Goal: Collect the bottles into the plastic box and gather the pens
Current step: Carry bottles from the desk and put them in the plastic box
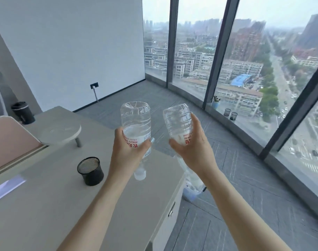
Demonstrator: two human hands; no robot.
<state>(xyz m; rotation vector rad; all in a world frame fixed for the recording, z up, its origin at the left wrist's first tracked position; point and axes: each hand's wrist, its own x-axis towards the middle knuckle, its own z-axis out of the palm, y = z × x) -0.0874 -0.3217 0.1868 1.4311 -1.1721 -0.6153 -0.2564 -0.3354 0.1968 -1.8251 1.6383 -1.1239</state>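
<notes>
Two clear water bottles held upside down, bases up, caps down, above the far corner of the grey desk (45, 205). Left hand (126, 153), fingers wrapped around the label of the left bottle (135, 124); red letters "NONGFU SPRING" readable there, inverted, with red Chinese characters below. Right hand (194, 151), fingers clamped around the label band of the right bottle (178, 122); "SPRING" in red visible, upside down, other small print too blurred to read. A little water inside both bottles, collected toward the necks. Plastic box (192, 192) on the carpet floor just beside the desk edge, partly hidden behind the right forearm. Black mesh pen holder (90, 171) upright on the desk, near the left forearm. Two more mesh holders (230, 114) on the window sill, well apart. Black cup (23, 113) at the far left.
</notes>
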